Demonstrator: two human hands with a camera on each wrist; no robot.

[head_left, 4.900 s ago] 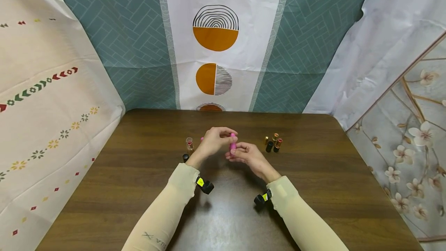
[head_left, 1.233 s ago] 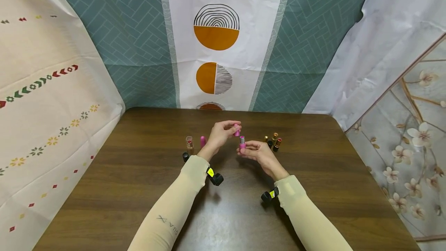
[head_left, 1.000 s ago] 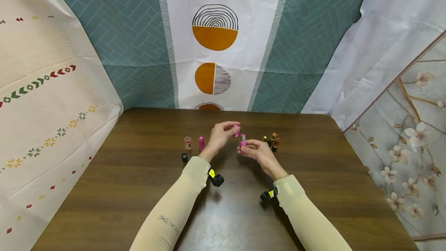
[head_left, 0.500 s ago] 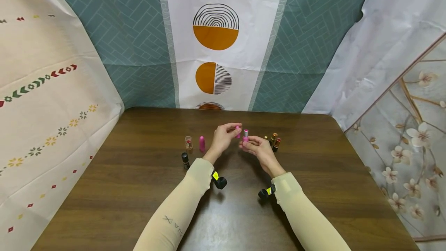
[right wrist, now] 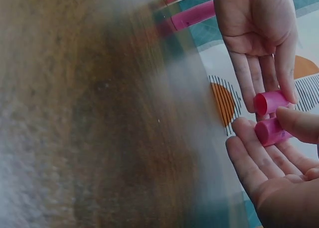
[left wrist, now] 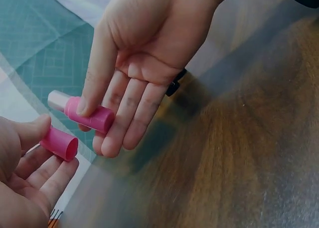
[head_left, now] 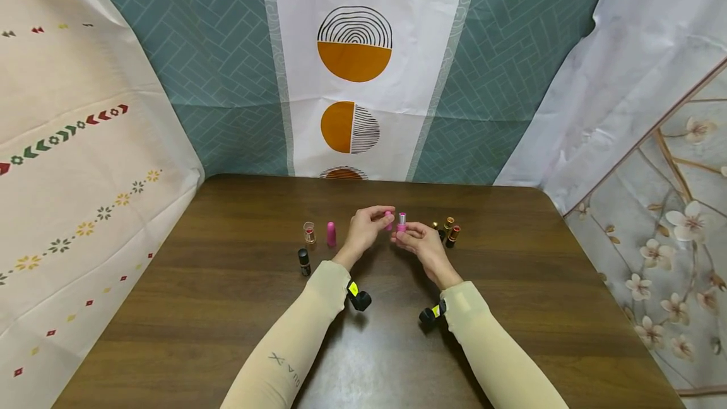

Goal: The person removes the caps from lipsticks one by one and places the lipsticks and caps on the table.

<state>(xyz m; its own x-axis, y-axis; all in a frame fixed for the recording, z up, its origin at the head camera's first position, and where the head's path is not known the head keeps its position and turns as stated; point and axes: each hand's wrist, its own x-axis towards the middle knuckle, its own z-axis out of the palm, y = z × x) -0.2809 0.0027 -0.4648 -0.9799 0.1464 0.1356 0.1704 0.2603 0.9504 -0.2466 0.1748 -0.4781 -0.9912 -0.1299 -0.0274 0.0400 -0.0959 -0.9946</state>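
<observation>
In the head view my left hand (head_left: 362, 231) pinches a pink lipstick cap (left wrist: 61, 143) between thumb and fingers. Its open end shows in the left wrist view. My right hand (head_left: 425, 246) holds the pink lipstick (left wrist: 92, 114) by its base, thumb on one side and fingers behind. The lipstick stands upright in the head view, its silver tube uncovered and a bit of pink at the top. Cap and lipstick are side by side, a small gap between them, both raised over the wooden table (head_left: 363, 346).
To the left stand a clear-capped lipstick (head_left: 309, 234), a closed pink lipstick (head_left: 331, 234) and a black-capped tube (head_left: 304, 262). On the right are a red-tipped lipstick (head_left: 452, 237), a gold-topped one (head_left: 449, 224) and small caps, partly behind my right hand. Patterned cloths (head_left: 227, 81) hang around the table.
Earliest, both hands held the pink lipstick together; then the cap came off, baring the silver tube. Lately the cap has lowered and the lipstick has risen slightly, so they are level.
</observation>
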